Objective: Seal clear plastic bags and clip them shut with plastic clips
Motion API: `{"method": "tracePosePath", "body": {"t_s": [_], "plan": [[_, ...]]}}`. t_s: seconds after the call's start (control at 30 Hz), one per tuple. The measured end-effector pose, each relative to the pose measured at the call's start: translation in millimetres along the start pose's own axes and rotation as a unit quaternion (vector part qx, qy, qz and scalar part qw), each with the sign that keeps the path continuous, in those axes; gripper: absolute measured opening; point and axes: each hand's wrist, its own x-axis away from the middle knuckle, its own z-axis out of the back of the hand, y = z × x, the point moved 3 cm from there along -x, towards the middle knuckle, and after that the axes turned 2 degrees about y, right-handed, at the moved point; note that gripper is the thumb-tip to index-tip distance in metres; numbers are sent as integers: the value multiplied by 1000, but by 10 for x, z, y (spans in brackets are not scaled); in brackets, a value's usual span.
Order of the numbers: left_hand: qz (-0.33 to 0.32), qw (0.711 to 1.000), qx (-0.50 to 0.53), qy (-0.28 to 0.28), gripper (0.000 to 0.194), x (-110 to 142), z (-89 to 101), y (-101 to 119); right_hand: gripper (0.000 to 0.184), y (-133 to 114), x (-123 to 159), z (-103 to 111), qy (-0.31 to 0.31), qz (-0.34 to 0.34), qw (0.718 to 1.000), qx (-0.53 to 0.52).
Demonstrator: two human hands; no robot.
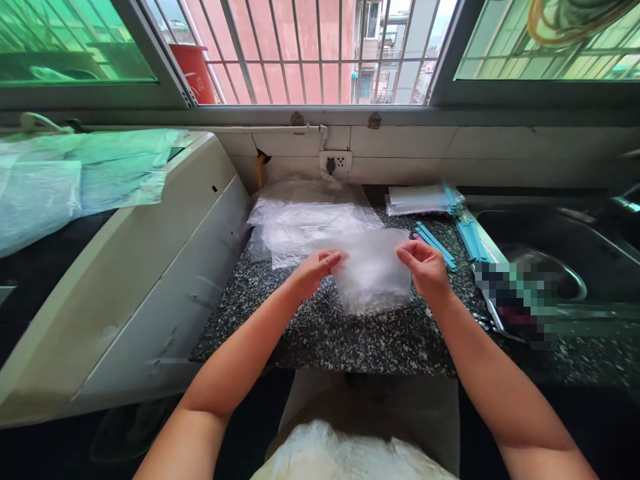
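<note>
A translucent plastic bag is stretched between my two hands above the speckled dark countertop. My left hand pinches its upper left side between thumb and fingers. At the upper right corner, my right hand grips the bag the same way. Just behind lies a loose pile of clear plastic bags, partly covered by the held one. To the right of my right hand rest several thin blue strips.
A stack of clear bags and more blue strips lie by the metal sink. A blurred-out item sits at the sink's front edge. A pale appliance with plastic sheets stands left. A socket is on the wall.
</note>
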Motion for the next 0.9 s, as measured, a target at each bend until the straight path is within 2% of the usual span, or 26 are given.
{"method": "tracePosePath", "body": {"t_s": [0.17,0.33,0.63,0.77,0.9], "plan": [[-36,998,-17,53,34,-3,-1,10,25,1,13,-25,-13,-14,1000,-8],[-90,992,-19,92,29,16,12,97,28,-5,22,-43,-25,-34,999,-12],[-166,980,-91,54,22,-42,54,396,35,2,18,-63,-49,-65,995,-63],[-145,986,-68,39,21,-83,-57,437,44,13,-15,-50,-40,-70,992,-94],[-124,992,-19,32,24,-131,-147,375,42,44,-45,-28,-22,-54,996,-66]]}}
